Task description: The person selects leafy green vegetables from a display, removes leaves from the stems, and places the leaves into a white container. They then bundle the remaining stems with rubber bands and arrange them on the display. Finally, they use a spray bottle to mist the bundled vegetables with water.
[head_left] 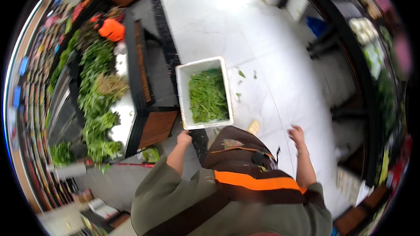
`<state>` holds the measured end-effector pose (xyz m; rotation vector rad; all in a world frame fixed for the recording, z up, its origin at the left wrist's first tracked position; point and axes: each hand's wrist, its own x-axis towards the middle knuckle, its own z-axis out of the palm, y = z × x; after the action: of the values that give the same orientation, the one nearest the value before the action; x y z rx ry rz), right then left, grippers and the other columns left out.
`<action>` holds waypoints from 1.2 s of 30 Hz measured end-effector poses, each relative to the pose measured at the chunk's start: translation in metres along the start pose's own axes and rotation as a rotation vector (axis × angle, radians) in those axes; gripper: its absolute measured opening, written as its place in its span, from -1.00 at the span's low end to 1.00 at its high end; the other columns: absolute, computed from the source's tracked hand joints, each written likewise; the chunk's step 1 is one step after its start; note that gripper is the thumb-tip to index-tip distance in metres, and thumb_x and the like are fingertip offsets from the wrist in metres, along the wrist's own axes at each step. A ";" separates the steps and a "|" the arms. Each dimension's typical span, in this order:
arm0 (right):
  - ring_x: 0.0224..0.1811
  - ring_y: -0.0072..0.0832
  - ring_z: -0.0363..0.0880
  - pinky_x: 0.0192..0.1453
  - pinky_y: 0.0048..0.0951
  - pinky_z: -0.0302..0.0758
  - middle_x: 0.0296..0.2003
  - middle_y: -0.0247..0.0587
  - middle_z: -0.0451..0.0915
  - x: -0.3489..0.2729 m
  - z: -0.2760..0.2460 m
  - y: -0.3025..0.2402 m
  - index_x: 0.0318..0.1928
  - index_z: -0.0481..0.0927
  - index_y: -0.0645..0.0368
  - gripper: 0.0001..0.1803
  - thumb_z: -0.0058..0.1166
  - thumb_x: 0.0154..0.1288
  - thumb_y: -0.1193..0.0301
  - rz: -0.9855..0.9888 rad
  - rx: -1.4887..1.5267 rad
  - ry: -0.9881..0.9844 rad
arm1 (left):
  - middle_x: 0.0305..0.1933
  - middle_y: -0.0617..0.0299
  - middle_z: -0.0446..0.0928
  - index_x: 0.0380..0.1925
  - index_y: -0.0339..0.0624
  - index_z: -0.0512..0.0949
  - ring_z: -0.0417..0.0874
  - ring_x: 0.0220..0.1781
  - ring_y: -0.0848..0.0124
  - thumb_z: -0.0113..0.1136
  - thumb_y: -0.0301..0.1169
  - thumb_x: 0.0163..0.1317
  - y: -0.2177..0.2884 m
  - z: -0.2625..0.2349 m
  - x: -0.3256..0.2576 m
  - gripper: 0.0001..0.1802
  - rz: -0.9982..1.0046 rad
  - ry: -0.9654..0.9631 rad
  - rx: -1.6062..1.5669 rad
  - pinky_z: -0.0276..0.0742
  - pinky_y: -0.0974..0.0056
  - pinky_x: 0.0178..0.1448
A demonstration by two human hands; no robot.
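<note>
A white foam box stands on the floor in front of me, its top uncovered. Loose green leafy vegetables fill much of its inside. Just below the box's near left corner is my left hand; its fingers are too blurred to read, and whether it touches the box is unclear. Out to the right, over the pale floor, hangs my right hand, fingers loosely bent and apart, holding nothing. A brown apron with an orange band covers my front.
Along the left runs a produce stand heaped with leafy greens, an orange item among them. Another dark-framed stand curves along the right, vegetables on top. A few fallen leaves lie beside the box.
</note>
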<state>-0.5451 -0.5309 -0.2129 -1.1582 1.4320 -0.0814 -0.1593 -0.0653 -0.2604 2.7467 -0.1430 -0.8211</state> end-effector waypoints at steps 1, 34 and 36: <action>-0.31 -0.51 0.54 -0.28 -0.43 0.52 -0.32 -0.31 0.55 0.028 -0.038 0.025 0.04 0.45 0.14 -0.68 -0.04 0.28 0.37 0.016 0.063 0.030 | -0.14 -0.06 0.62 -0.16 -0.03 0.63 0.64 -0.09 0.13 0.30 -0.34 -0.06 0.029 0.010 -0.021 -0.64 -0.043 0.057 0.147 0.52 0.19 0.11; -0.62 -0.40 0.52 -0.55 -0.42 0.51 -0.52 -0.10 0.60 0.443 0.254 -0.515 -0.40 0.61 0.40 -0.35 -0.08 0.34 -0.07 -0.083 -0.986 -0.677 | -0.17 -0.04 0.62 -0.03 -0.22 0.55 0.67 -0.24 0.05 -0.12 -0.07 0.35 0.330 -0.097 0.216 -0.52 -0.464 0.295 -0.629 0.50 0.03 -0.01; -0.61 -0.38 0.53 -0.55 -0.40 0.51 -0.52 -0.11 0.60 0.507 0.293 -0.549 -0.40 0.61 0.39 -0.39 -0.05 0.32 -0.03 -0.345 -1.286 -0.915 | -0.14 -0.10 0.60 0.04 -0.23 0.50 0.67 -0.24 0.01 -0.10 -0.14 0.35 0.322 -0.075 0.242 -0.55 -0.505 0.441 -0.511 0.51 0.03 -0.03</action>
<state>0.1185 -0.9744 -0.2964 -2.0537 0.3148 1.1331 0.0785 -0.3979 -0.2350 2.4013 0.7609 -0.2686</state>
